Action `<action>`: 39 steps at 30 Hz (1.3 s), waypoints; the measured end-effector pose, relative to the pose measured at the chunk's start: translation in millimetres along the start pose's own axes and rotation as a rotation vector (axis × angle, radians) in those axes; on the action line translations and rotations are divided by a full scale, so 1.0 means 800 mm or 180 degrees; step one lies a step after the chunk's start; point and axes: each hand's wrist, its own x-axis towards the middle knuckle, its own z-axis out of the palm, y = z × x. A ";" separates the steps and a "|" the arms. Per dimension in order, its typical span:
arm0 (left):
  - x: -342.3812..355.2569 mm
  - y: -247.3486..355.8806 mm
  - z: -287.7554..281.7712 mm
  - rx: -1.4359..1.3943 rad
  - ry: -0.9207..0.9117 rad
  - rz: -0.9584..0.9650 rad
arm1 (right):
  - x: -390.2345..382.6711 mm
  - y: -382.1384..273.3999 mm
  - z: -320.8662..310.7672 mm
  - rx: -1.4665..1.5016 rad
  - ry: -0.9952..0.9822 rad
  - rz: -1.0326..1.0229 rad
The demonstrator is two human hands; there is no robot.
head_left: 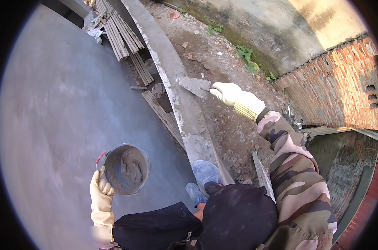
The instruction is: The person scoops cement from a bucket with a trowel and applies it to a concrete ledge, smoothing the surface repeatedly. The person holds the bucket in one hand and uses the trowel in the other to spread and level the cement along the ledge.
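Observation:
My right hand (228, 94), in a pale glove, is closed round the handle of a trowel (194, 86). The trowel's blade lies against the top of a narrow cement-covered wall (178, 77), tip pointing left. At lower left my gloved left hand (101, 188) grips the handle of a bucket (143, 168) at its left rim. Grey wet mortar (132, 166) partly fills the bucket, heaped toward one side. The trowel's own handle is mostly hidden inside my right glove.
My blue shoe (206, 171) stands on the wall's near end. Smooth grey concrete (59, 104) stretches left. Wooden planks (118, 33) lie stacked beside the wall. Rubble-strewn dirt (235, 137) lies lower on the right, below a brick wall (339, 83) and a plastered wall (276, 31).

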 end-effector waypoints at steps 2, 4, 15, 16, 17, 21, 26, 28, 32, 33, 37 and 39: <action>0.001 0.000 -0.004 -0.0027 0.0054 -0.0033 | 0.023 -0.006 -0.022 -0.0656 -0.0363 -0.0603; 0.001 -0.002 -0.007 -0.0023 -0.0008 0.0002 | 0.058 -0.014 -0.038 -0.0982 -0.0554 -0.0568; -0.005 0.001 -0.002 -0.0023 0.0173 -0.0081 | 0.239 -0.065 -0.074 -0.1035 -0.0097 0.0333; -0.004 0.002 0.000 -0.0010 0.0194 -0.0097 | 0.239 -0.063 -0.074 -0.0797 -0.0266 0.0370; -0.003 0.003 0.001 0.0005 0.0210 -0.0117 | 0.237 -0.060 -0.071 -0.0537 -0.0415 0.0353; 0.000 0.004 0.006 0.0008 0.0204 -0.0136 | 0.190 -0.040 -0.052 -0.0341 -0.0761 0.0145; -0.002 0.002 0.013 0.0077 0.0154 -0.0059 | 0.067 -0.036 -0.031 -0.0472 -0.1082 -0.0243; -0.003 0.002 0.014 0.0061 0.0110 -0.0066 | 0.011 -0.043 -0.024 -0.0438 -0.1309 -0.0293; -0.007 -0.001 0.009 0.0004 0.0148 -0.0014 | -0.045 -0.050 -0.025 -0.0758 -0.1472 -0.0599; -0.008 -0.001 0.007 0.0001 0.0102 -0.0002 | -0.043 -0.050 -0.026 -0.0912 -0.1445 -0.0716; -0.008 0.001 0.004 -0.0006 0.0127 -0.0034 | 0.055 -0.044 -0.046 -0.1269 -0.0630 -0.0794; -0.008 0.004 0.007 0.0016 0.0192 -0.0069 | 0.126 -0.047 -0.054 -0.1427 -0.0359 -0.0588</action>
